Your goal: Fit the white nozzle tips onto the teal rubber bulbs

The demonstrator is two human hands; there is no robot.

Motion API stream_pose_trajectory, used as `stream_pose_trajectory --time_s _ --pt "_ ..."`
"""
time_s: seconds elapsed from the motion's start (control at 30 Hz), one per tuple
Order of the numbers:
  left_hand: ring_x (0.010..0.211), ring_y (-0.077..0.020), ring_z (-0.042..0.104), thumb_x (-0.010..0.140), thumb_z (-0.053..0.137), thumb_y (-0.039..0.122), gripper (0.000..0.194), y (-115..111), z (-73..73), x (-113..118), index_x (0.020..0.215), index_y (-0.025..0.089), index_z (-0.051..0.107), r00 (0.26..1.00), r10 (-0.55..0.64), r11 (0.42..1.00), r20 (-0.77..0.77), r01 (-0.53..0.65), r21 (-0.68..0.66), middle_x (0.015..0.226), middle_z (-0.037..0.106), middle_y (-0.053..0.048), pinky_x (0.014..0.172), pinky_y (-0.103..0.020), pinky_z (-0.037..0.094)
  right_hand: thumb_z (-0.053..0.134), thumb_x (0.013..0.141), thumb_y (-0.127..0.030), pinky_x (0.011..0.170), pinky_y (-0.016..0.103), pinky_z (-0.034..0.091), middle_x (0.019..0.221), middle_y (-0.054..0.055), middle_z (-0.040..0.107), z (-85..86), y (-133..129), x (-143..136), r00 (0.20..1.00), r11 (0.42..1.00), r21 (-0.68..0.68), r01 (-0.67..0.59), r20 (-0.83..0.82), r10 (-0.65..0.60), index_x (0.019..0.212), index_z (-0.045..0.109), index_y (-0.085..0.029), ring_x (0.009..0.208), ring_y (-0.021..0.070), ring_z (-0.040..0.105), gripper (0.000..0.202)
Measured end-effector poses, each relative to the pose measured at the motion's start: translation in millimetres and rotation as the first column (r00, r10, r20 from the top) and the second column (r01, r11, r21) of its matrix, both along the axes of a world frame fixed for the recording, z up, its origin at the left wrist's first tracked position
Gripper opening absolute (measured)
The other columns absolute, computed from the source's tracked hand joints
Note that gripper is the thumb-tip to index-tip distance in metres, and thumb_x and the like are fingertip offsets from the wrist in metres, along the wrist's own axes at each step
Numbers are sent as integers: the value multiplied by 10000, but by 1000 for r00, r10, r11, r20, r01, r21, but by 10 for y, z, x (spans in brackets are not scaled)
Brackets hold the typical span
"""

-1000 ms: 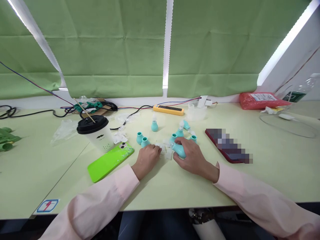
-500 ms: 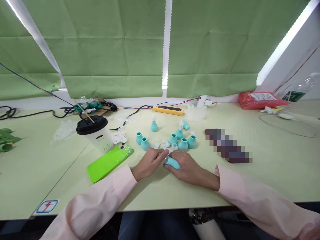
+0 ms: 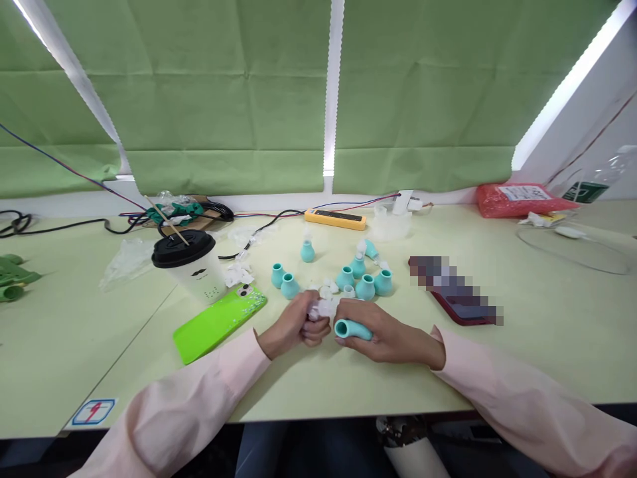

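Note:
My right hand (image 3: 391, 330) is wrapped round a teal rubber squeeze bulb (image 3: 357, 330), whose open mouth faces left. In my closed left hand (image 3: 298, 321) is a translucent plastic nozzle piece (image 3: 325, 308); its right end reaches close to my right fingers. The bulb and the nozzle are apart. Just beyond my hands lie small translucent pieces (image 3: 329, 288). Open-mouthed teal bulbs stand around them, a pair (image 3: 289, 286) on the left and several (image 3: 365, 287) on the right. Farther back, one bulb (image 3: 307, 251) has a clear tip on top.
To the left are a lidded paper cup (image 3: 203, 279) with a stick and a green phone (image 3: 219, 324). A dark red-edged phone (image 3: 460, 309), partly pixelated, lies right. Behind are a yellow power strip (image 3: 335, 220), cables, a clear plastic container (image 3: 391, 226) and a red package (image 3: 520, 200).
The bulb and the clear piece, together between my hands before, are now separate. My left hand has closed round the clear piece; the bulb in my right hand has turned its mouth into view.

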State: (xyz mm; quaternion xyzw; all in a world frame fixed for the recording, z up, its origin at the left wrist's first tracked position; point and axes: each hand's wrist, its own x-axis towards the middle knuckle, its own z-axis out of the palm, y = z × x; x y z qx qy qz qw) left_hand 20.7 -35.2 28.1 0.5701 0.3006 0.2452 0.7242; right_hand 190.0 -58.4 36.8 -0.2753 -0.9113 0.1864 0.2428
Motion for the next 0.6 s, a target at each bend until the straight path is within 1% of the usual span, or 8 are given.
stream_pose_trajectory --time_s 0.07,0.13,0.17,0.23,0.3,0.37,0.5,0.6 --pt "330 -52 139 802 166 375 396 33 26 -31 454 192 207 998 63 991 -19 -60 120 369 145 64 340 -203 126 445 774 -265 626 249 360 715 8 462 24 11 17 998 1000 0 -17 -57 17 744 430 -184 673 123 423 88" --pt "367 -61 217 816 199 401 389 61 27 -53 507 180 281 976 195 908 -99 -142 393 418 235 54 367 -205 193 473 758 -274 632 251 367 720 7 456 70 46 63 988 1000 -11 25 -150 -26 748 431 -188 672 123 428 95" --pt "399 -68 265 817 230 409 375 73 15 -59 539 174 320 949 269 822 -162 -138 553 453 284 45 394 -210 232 476 755 -280 636 254 370 726 7 454 99 76 99 975 997 -20 71 -208 -73 745 433 -190 675 124 432 101" --pt "491 -95 360 805 304 417 344 94 -31 -60 591 162 389 862 404 588 -307 13 809 531 380 18 464 -232 300 448 771 -302 647 258 375 737 12 450 154 167 195 923 979 -43 201 -328 -204 742 442 -190 690 128 441 117" --pt "589 -133 423 788 364 421 321 113 -89 -54 646 148 455 761 493 376 -421 251 892 607 460 -18 527 -259 342 414 786 -323 653 259 376 749 16 456 187 298 313 847 934 -71 351 -400 -349 741 457 -187 702 130 451 150" --pt "691 -170 459 777 398 415 303 129 -140 -52 726 136 503 697 528 259 -485 412 874 689 517 -51 579 -276 372 434 769 -348 649 261 375 763 19 479 183 451 435 781 861 -83 502 -386 -492 747 489 -183 701 133 459 175" --pt "820 -198 463 778 435 347 229 152 -182 -70 838 145 524 658 543 186 -522 512 839 778 558 -56 642 -287 401 551 654 -369 570 253 366 691 10 526 132 668 626 634 674 0 738 -339 -695 679 553 -176 614 131 458 195" --pt "825 -197 462 772 456 301 188 155 -184 -79 869 154 521 617 587 176 -524 534 827 798 554 -53 626 -284 413 587 607 -352 519 235 364 612 -1 540 155 672 693 624 648 56 759 -346 -701 640 566 -175 537 113 438 181"
